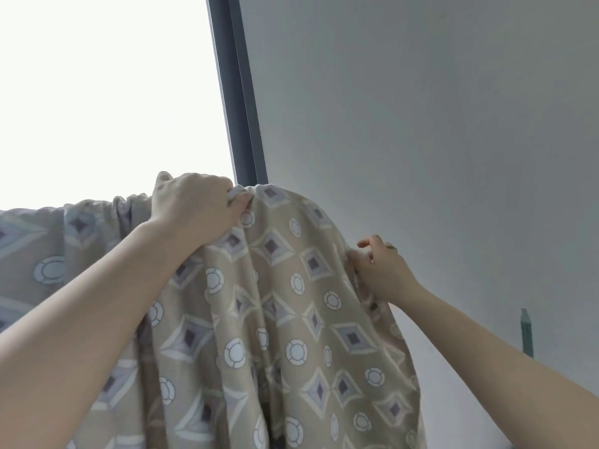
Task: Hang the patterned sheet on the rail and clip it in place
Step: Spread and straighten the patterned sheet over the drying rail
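From the head camera, the patterned sheet (278,319) is hanging in folds, its top edge bunched along a line before the bright window (97,92). The left hand (194,205) is gripping that top edge. The right hand (382,270) is pinching the sheet's right edge, near the grey wall (421,124).

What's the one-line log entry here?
left hand: grips sheet top | right hand: pinches side edge | rail: hidden | clips: none seen
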